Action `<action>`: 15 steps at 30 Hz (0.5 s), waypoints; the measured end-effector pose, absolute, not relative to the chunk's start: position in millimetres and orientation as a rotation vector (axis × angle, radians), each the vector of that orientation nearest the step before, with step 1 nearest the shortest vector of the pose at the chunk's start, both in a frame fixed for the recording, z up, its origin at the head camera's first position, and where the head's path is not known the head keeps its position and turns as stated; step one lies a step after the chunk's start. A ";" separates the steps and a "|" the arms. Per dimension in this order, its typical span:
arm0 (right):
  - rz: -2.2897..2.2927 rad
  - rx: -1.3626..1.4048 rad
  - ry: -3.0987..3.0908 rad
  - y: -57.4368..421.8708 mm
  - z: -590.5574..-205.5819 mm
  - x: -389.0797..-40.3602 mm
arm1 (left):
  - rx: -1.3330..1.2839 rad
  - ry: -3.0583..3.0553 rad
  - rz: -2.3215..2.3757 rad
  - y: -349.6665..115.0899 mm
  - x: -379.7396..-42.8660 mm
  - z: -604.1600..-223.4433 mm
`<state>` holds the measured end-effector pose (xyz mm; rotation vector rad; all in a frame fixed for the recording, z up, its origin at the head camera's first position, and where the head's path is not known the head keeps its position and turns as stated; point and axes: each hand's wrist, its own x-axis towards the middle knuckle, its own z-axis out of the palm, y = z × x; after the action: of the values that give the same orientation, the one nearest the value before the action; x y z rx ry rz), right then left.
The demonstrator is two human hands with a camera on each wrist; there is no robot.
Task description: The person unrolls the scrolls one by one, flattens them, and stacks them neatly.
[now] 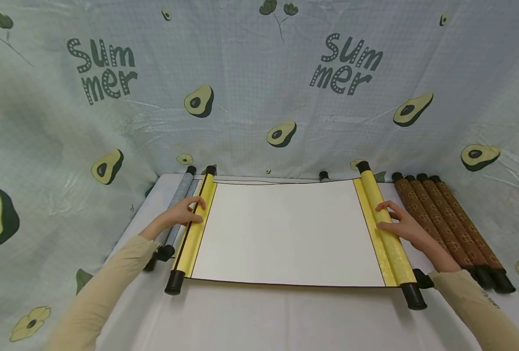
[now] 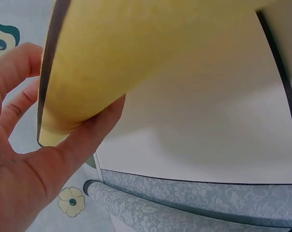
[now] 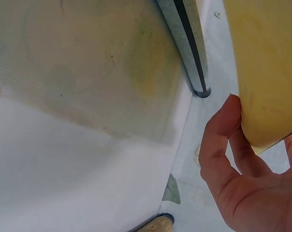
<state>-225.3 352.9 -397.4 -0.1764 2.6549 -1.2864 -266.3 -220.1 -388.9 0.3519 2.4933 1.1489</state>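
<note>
A hanging scroll with a blank white sheet [image 1: 286,234] is spread out between both hands, held above the table. Its yellow brocade ends carry rods with black knobs. My left hand [image 1: 181,212] pinches the left yellow end [image 1: 200,234], with the thumb on the inner face in the left wrist view. On the opposite side, my right hand [image 1: 403,225] grips the rolled right yellow end [image 1: 390,243] between thumb and fingers. Beneath it lies a grey-blue patterned scroll [image 2: 184,208], its rolled left edge showing beside my left hand; most of it is hidden by the yellow one.
Several brown patterned scrolls [image 1: 448,222] lie rolled side by side at the table's right edge. A black knob [image 1: 423,279] pokes out under the yellow scroll's right end. An avocado-print cloth [image 1: 242,63] hangs behind and along both sides of the white table [image 1: 259,321].
</note>
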 end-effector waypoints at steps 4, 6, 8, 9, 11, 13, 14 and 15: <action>-1.297 -0.189 2.649 353.5 -397.8 -225.4 | 0.368 2.473 1.147 -223.7 -265.2 -388.1; -1.299 -0.198 2.653 353.5 -397.9 -225.3 | 0.361 2.463 1.149 -224.8 -265.0 -387.7; -1.299 -0.213 2.655 353.1 -397.5 -224.5 | 0.353 2.459 1.145 -225.4 -265.1 -387.5; -1.298 -0.220 2.655 352.8 -397.3 -224.0 | 0.356 2.458 1.141 -225.7 -265.3 -387.6; -1.297 -0.224 2.654 352.4 -396.8 -223.3 | 0.358 2.453 1.136 -226.1 -265.7 -387.8; -1.295 -0.225 2.650 352.0 -396.5 -222.7 | 0.351 2.443 1.134 -226.6 -265.9 -388.3; -1.296 -0.221 2.648 351.8 -396.4 -222.6 | 0.340 2.434 1.131 -227.0 -266.1 -388.5; -1.296 -0.218 2.646 351.8 -396.4 -222.5 | 0.324 2.427 1.127 -227.2 -266.2 -388.7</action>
<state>-222.5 351.8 -396.4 -0.2179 2.6456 -1.2962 -266.2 -227.2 -388.7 0.3241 2.4273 1.1272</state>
